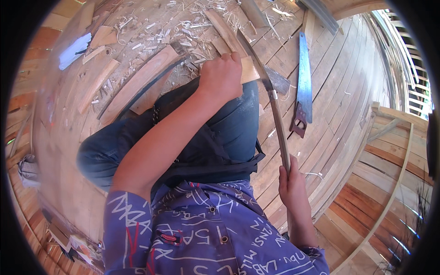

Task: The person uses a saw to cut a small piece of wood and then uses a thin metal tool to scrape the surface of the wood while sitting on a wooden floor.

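My left hand (222, 75) is closed round a pale piece of wood (249, 72), held above my knee; its far end is hidden under my fingers. In my right hand (294, 183) is the lower part of the long wooden handle of a machete (278, 120). The curved dark blade runs up past the right end of the wood and appears to lie against it, though contact is hard to make out. A light metal band joins blade and handle. Below the blade, a dark-ended round piece of wood (277, 81) rests on the floor.
A handsaw (303, 78) with a brown grip lies on the plank floor at right. Shaped boards (144, 80) and many shavings (158, 32) cover the floor at the far left. A long board (224, 30) lies beyond my left hand. A wooden railing (389, 201) stands at right.
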`<state>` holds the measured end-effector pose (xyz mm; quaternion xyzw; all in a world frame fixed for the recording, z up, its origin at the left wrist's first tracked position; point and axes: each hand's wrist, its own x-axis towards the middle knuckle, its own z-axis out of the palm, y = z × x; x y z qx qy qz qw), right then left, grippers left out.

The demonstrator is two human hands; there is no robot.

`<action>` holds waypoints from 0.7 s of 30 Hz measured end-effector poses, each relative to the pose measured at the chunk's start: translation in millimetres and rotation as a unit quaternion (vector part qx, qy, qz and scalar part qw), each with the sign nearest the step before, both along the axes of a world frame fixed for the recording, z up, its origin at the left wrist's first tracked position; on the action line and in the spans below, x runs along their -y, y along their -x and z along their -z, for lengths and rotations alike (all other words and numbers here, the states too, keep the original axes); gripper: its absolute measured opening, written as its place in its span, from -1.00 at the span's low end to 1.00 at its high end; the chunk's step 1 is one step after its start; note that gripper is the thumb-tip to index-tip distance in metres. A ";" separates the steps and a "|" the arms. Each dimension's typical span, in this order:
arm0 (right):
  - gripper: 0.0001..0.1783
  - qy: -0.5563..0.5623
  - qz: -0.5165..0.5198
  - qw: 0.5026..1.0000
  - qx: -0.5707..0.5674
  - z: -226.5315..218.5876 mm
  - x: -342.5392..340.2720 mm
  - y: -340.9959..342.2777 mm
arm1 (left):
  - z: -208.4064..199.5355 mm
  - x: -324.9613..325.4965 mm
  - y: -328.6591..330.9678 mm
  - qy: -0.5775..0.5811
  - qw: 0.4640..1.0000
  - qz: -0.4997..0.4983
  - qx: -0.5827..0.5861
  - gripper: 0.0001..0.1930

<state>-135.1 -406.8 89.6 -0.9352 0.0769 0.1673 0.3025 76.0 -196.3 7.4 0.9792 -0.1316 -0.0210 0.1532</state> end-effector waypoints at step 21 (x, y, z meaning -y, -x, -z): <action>-0.68 -0.024 0.052 0.993 -0.098 -6.4 -4.8 13.3 | 3.4 1.0 6.6 -0.065 0.995 -0.017 -0.079 -0.54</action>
